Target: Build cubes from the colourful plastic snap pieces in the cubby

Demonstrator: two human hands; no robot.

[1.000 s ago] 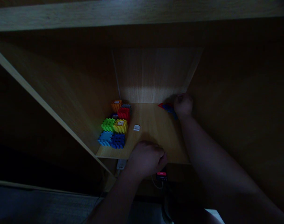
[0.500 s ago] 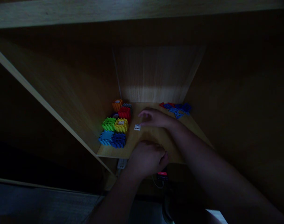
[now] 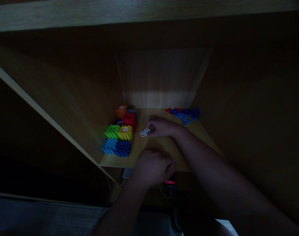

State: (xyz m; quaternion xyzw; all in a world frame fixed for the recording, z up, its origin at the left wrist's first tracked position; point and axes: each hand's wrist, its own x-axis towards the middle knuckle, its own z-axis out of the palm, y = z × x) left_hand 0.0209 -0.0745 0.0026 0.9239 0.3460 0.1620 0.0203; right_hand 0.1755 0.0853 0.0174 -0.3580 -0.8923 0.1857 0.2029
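Note:
My right hand reaches over the wooden shelf and pinches a small white window-shaped plastic piece between thumb and fingertips. Just left of it, a second white window piece lies on the shelf, close to or overlapping the first. My left hand is closed in a fist at the shelf's front edge; anything inside its curled fingers is hidden. To the left stand box-shaped blocks of interlocking plastic panels: yellow, green, light blue, dark blue, red and orange.
Blue and red flat plastic pieces are heaped in the back right corner. Side walls enclose the shelf, and a thick board crosses above. Below the front edge are a power strip and a dark device with a red light.
My right thumb and fingers have closed on a white window piece, and two white pieces now show apart where one was seen. My left hand stays closed. The view has shifted slightly.

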